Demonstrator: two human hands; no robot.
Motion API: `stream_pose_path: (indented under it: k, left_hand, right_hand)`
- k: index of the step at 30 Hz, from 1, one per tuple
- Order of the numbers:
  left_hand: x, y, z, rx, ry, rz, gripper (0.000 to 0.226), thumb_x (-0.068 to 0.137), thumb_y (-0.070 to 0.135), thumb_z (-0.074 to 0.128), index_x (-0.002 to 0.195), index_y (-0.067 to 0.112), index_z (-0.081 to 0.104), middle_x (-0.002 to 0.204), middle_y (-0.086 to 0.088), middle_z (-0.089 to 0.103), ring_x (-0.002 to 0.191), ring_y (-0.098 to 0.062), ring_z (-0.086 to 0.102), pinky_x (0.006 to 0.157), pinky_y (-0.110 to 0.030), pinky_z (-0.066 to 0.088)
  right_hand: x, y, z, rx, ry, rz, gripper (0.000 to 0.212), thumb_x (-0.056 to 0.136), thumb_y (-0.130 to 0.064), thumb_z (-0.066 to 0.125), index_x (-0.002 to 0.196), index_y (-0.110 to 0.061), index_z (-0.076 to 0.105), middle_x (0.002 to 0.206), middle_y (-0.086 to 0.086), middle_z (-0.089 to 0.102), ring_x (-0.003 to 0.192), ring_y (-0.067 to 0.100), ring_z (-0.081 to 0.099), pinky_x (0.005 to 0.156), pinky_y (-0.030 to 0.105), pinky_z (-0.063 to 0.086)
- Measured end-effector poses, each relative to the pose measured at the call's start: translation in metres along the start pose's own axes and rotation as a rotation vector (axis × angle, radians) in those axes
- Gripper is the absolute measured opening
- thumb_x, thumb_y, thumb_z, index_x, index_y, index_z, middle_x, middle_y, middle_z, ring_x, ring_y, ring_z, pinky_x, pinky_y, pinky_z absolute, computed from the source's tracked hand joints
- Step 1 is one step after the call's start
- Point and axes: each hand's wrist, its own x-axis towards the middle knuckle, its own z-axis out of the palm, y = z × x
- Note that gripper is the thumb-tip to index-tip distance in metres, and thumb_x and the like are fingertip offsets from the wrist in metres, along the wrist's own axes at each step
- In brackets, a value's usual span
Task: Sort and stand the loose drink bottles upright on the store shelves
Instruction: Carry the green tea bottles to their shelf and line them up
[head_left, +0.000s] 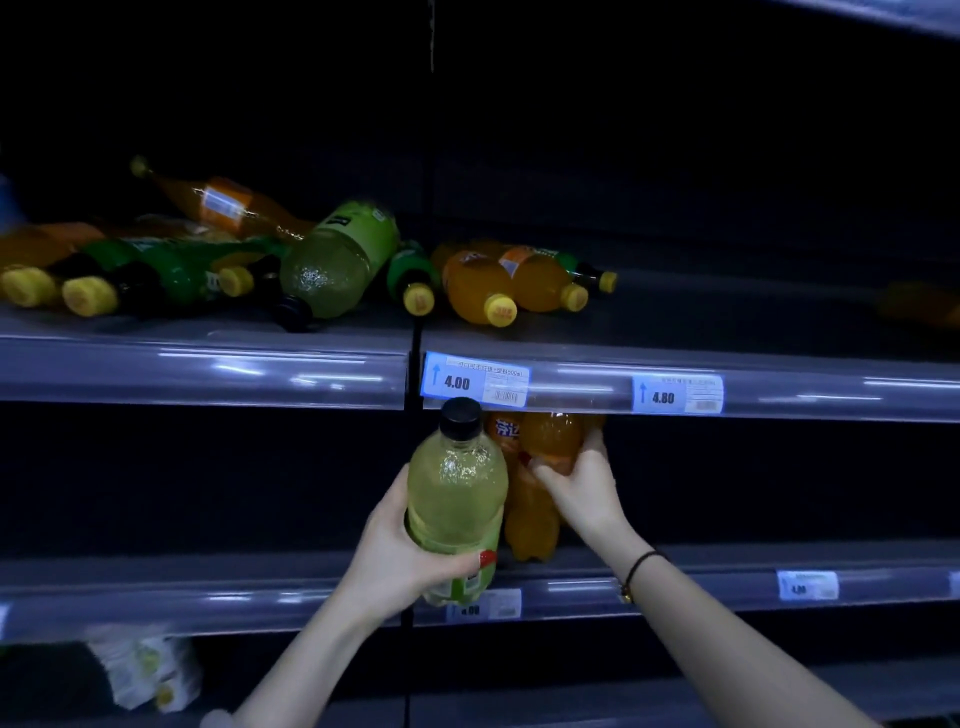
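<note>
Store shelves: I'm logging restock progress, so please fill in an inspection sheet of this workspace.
Surface: upper shelf and middle shelf, dimly lit.
Job's things: loose bottles lie heaped on the upper shelf; orange soda bottles stand on the middle shelf.
Clutter: white packs below the middle shelf.
Hands: left hand holds a pale green bottle upright; right hand grips one of the orange soda bottles.
Cables: nothing seen.
Surroundings: price tags on the shelf edges; dark shelf backs.

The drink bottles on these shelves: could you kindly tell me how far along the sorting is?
Early. Done: an orange bottle stands on the lower shelf. In hand: the left hand holds a yellow-green bottle upright; the right hand grips a second orange bottle there. Left: the pile lying on the upper shelf.
</note>
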Motion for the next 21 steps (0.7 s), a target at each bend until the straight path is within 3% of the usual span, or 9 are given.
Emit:
stream_pose_path:
  k: [2,4,6,8,11,15,18,21]
  left_hand:
    - [-0.004,0.012,-0.003,-0.016,-0.028,0.023,0.08,0.045,0.014,0.088,0.118,0.023,0.056,0.104,0.009,0.071,0.095,-0.008,0.068,0.074,-0.014,0.051]
    - [-0.008,0.025,-0.008,-0.038,-0.038,0.042,0.08,0.044,0.018,0.087,0.117,0.023,0.056,0.104,0.007,0.072,0.094,-0.008,0.068,0.075,-0.017,0.052]
    - [-0.009,0.039,-0.016,-0.055,-0.044,0.062,0.078,0.043,0.02,0.087,0.115,0.022,0.058,0.102,0.004,0.072,0.093,-0.01,0.069,0.075,-0.019,0.052]
    - [-0.01,0.055,-0.028,-0.073,-0.055,0.092,0.075,0.042,0.022,0.087,0.112,0.021,0.06,0.102,0.003,0.073,0.092,-0.01,0.069,0.074,-0.018,0.052]
    - [-0.008,0.082,-0.064,-0.115,-0.054,0.13,0.075,0.039,0.027,0.087,0.109,0.018,0.061,0.1,0.003,0.074,0.092,-0.012,0.071,0.073,-0.019,0.053]
    - [0.002,0.123,-0.133,-0.119,-0.051,0.201,0.073,0.038,0.027,0.085,0.106,0.016,0.061,0.097,0.003,0.075,0.089,-0.014,0.072,0.072,-0.022,0.055]
    - [0.02,0.15,-0.191,-0.06,-0.005,0.259,0.065,0.039,0.029,0.085,0.1,0.021,0.062,0.092,0.009,0.076,0.084,-0.009,0.072,0.066,-0.016,0.053]
    - [0.044,0.165,-0.241,-0.007,0.028,0.271,0.058,0.047,0.018,0.091,0.097,0.022,0.062,0.087,0.014,0.075,0.081,-0.004,0.071,0.062,-0.013,0.052]
  right_hand:
    - [-0.013,-0.001,0.001,-0.229,0.01,-0.066,0.041,0.082,-0.032,0.067,0.112,-0.01,0.049,0.114,0.012,0.051,0.116,0.03,0.048,0.102,0.043,0.039]
    - [-0.033,-0.011,0.0,-0.237,0.057,-0.178,0.038,0.089,-0.028,0.059,0.121,-0.009,0.05,0.119,0.005,0.05,0.117,0.023,0.047,0.104,0.039,0.037]
    - [-0.054,-0.034,0.001,-0.013,0.034,-0.288,0.019,0.094,-0.021,0.052,0.107,-0.013,0.063,0.107,-0.002,0.063,0.103,0.015,0.059,0.094,0.038,0.048]
    - [-0.073,-0.067,0.006,0.233,-0.024,-0.331,0.024,0.098,-0.016,0.045,0.094,-0.013,0.068,0.093,-0.001,0.071,0.088,0.012,0.065,0.082,0.035,0.054]
    - [-0.091,-0.121,0.018,0.481,-0.012,-0.328,0.032,0.101,-0.014,0.038,0.091,-0.003,0.066,0.09,0.013,0.071,0.082,0.022,0.065,0.078,0.035,0.053]
    - [-0.104,-0.198,0.039,0.724,-0.144,-0.334,0.037,0.102,-0.016,0.036,0.09,-0.004,0.068,0.086,0.002,0.072,0.08,0.007,0.065,0.071,0.019,0.053]
    - [-0.092,-0.255,0.067,0.662,-0.175,-0.412,0.04,0.102,-0.022,0.036,0.084,-0.012,0.07,0.087,-0.001,0.073,0.083,0.007,0.065,0.077,0.022,0.053]
    - [-0.06,-0.292,0.09,0.358,0.054,-0.567,0.022,0.096,-0.014,0.047,0.099,-0.008,0.068,0.1,0.003,0.069,0.094,0.015,0.064,0.085,0.03,0.051]
